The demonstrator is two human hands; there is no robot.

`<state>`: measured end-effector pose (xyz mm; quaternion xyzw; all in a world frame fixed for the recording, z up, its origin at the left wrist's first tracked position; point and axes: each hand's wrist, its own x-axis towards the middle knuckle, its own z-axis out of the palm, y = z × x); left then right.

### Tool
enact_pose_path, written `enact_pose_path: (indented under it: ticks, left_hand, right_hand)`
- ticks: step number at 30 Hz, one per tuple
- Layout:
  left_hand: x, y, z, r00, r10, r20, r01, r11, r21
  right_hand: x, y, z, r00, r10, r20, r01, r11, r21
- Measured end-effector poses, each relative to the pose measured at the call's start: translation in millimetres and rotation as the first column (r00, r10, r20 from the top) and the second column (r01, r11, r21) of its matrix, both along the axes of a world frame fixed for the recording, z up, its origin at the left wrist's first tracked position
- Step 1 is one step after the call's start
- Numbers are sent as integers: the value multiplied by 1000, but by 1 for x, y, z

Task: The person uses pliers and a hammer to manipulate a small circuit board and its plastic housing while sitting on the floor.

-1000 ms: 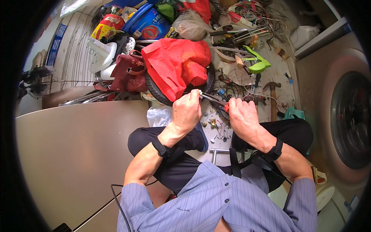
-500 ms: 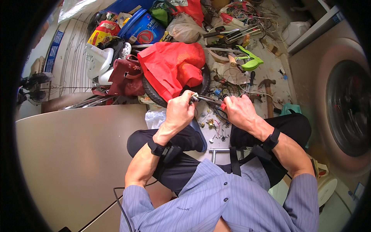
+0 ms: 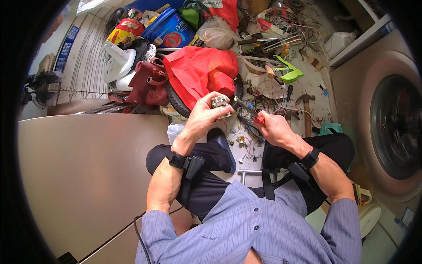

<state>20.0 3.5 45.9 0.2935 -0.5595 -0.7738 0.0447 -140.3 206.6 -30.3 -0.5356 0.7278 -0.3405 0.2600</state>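
Note:
My left hand is closed around a small pale block with metal contacts, its face turned up between thumb and fingers. In my right hand are red-handled pliers with a long, narrow dark nose. Their tip points at the block but stands a little apart from it, with a tiny yellowish bit at its end. My right fingers hide most of the handles. On the floor below my hands lies a small brass-coloured part among screws and wire scraps.
A red cloth bag lies on a black tyre ahead. To the right are a hammer, a bright green clamp-like tool and tangled wires. A washing machine borders the right; a large beige panel fills the left.
The pliers have drawn back from the block, leaving a gap. My left hand has turned and risen slightly, so the block's contact face now shows. My right hand has shifted slightly down and right.

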Motion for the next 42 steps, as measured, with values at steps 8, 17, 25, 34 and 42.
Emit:
enact_pose_path:
  ticks: [8, 17, 25, 34, 42]
  left_hand:
    - [-3, 0, -17, 993, -3, 118, 29, 976, -215]
    - [-11, 10, -8, 996, -33, 87, 47, 986, -160]
    - [-3, 11, -21, 996, -54, 64, 57, 997, -47]
    - [-3, 14, -29, 987, -82, 140, 92, 993, -70]
    - [-2, 30, -61, 939, -211, 272, 230, 972, -42]
  right_hand:
    - [-15, 25, -57, 942, 225, -251, -136, 935, 327]
    - [-7, 60, -87, 775, 611, -164, -252, 536, 806]
    - [-5, 45, -76, 751, 591, -294, -164, 598, 784]
    - [-14, 43, -75, 772, 579, -263, -141, 560, 816]
    - [-25, 32, -51, 831, 547, -105, -291, 588, 755]
